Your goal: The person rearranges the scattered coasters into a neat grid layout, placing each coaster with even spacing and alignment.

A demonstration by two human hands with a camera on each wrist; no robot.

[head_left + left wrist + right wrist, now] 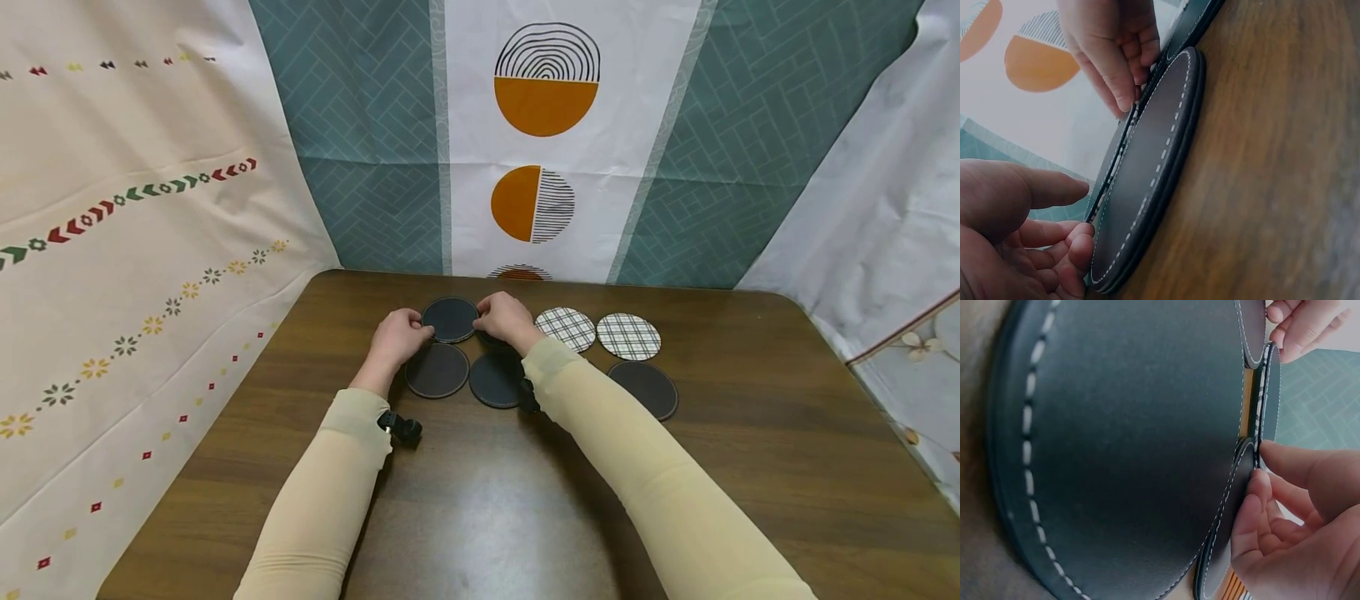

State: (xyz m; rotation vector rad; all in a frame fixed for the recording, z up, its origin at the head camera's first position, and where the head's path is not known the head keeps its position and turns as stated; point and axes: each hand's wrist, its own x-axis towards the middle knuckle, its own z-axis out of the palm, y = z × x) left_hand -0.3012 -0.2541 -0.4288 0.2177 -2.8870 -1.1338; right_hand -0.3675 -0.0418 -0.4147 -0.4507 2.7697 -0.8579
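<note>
A round dark coaster [450, 319] with a stitched rim lies between the two hands at the table's back. My left hand [401, 335] pinches its left edge with thumb and fingertips. From the other side my right hand [507, 320] grips the right edge between thumb and fingers. Along the coaster's edge [1262, 384] a strip of black-and-white pattern shows in the right wrist view. Just in front lie a brown coaster [437, 370] and a black coaster [493, 379]. Another dark coaster [491, 340] is mostly hidden under the right hand.
Two white plaid coasters [628, 337] lie to the right of the right hand. In front of them is a dark brown coaster [645, 390], partly covered by the right sleeve. The wooden table [480, 517] ends at a patterned curtain [375, 208] behind.
</note>
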